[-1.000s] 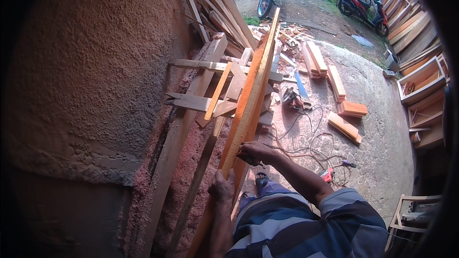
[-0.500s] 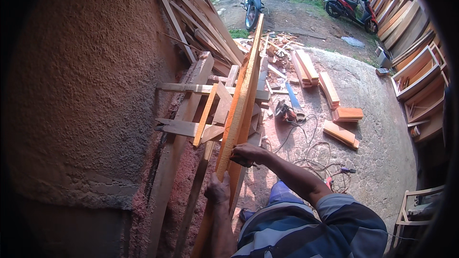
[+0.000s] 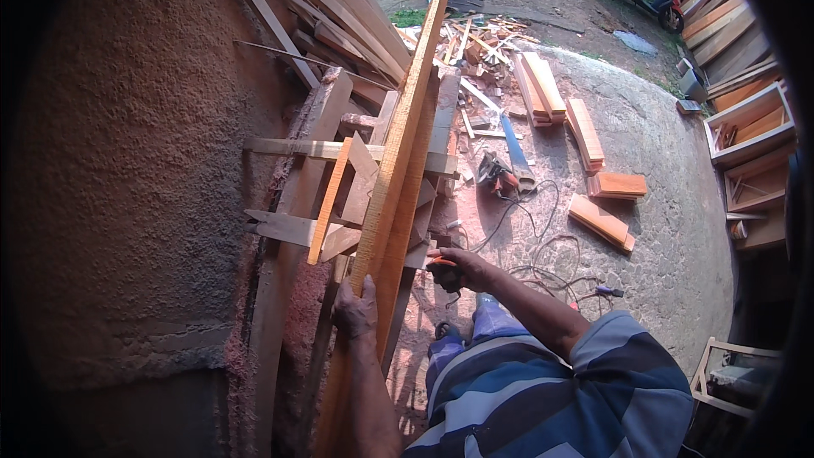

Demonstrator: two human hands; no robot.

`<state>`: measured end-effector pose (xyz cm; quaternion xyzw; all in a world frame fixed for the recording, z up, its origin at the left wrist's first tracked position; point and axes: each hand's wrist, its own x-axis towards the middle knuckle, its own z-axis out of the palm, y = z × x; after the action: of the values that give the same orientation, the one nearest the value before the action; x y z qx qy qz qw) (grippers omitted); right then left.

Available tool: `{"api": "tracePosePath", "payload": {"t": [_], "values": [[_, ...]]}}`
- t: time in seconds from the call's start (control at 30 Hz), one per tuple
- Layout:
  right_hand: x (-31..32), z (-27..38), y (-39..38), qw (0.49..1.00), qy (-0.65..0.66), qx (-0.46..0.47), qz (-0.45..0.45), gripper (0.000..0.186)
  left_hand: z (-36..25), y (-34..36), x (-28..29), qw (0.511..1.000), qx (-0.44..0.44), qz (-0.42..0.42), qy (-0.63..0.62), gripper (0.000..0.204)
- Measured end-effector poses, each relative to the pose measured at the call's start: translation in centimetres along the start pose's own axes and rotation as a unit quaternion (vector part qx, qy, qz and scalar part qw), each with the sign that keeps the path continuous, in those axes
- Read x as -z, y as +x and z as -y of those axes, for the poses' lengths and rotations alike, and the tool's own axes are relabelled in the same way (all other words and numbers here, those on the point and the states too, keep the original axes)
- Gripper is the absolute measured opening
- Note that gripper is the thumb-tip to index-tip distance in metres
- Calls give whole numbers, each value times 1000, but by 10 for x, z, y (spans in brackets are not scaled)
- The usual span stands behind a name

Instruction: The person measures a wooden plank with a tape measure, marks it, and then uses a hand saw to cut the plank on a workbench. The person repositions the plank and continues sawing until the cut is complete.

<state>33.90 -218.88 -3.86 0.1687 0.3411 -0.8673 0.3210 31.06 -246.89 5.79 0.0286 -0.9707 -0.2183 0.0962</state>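
A long wooden board stands on edge on the timber trestle, running from beside me toward the far yard. My left hand is closed around its near part, thumb over the top edge. Just right of the board, my right hand is closed on a small black-and-orange tool, apart from the board; the fingers partly cover it, so its exact kind is unclear. A narrow wooden strip and short offcuts lie across the trestle to the board's left.
Planks lean on the rough wall at left. On the concrete floor lie a hand saw, a power tool with trailing cords, stacked wood pieces and a scrap pile. Wooden frames stand at right; motorbikes are parked beyond.
My right hand has drawn away from the board's side, moving right, and the black-and-orange tool now shows in it. My left hand keeps its grip. The view has tilted down.
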Motion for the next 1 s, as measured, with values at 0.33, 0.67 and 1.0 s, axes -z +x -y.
{"api": "tracePosePath", "payload": {"t": [0.33,0.67,1.0], "values": [[180,-114,-125,876,284,-23,-390,26,-3,-3,-5,995,-11,-19,96,44],[356,-22,-50,834,-13,10,-551,64,-9,-4,-3,998,19,24,53,54],[577,13,83,692,-325,-227,-603,73,-114,20,-3,943,244,124,189,48]]}}
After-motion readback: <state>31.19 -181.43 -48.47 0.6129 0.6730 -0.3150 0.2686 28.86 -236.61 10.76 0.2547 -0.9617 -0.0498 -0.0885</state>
